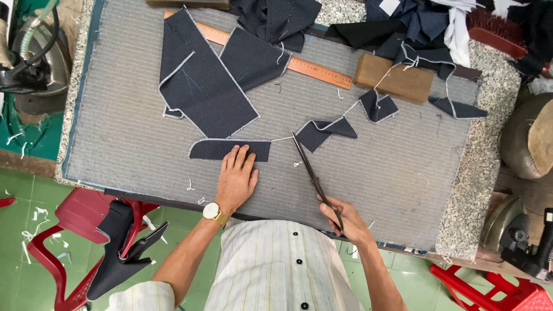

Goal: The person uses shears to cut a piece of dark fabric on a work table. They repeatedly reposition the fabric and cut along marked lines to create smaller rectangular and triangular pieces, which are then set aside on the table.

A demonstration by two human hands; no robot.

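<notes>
A grey ribbed pad covers most of the desk, whose speckled stone edge shows at the right of the frame, and dark navy cloth pieces lie scattered over it. The largest, a folded navy panel with pale stitched edges, sits in the upper left centre, with a heap of dark offcuts along the top right edge. Below the panel, at mid-frame, lies a long navy strip with one rounded end; the left hand, fingers spread and flat, presses down on the strip's right half, a gold wristwatch on the wrist. A pale thread runs from the strip's right end up and to the right, linking three smaller navy pieces in a chain toward the upper right. The right hand, at lower centre-right, is closed around the handles of one pair of long dark scissors, whose blades point up and left with the tip just at the thread, between the strip and the first small piece; whether the blades are parted cannot be told. One wooden ruler lies slantwise across the top, one brown block rests to its right, and two red plastic stools stand on the green floor at the lower corners, the left one bearing more dark cloth.
</notes>
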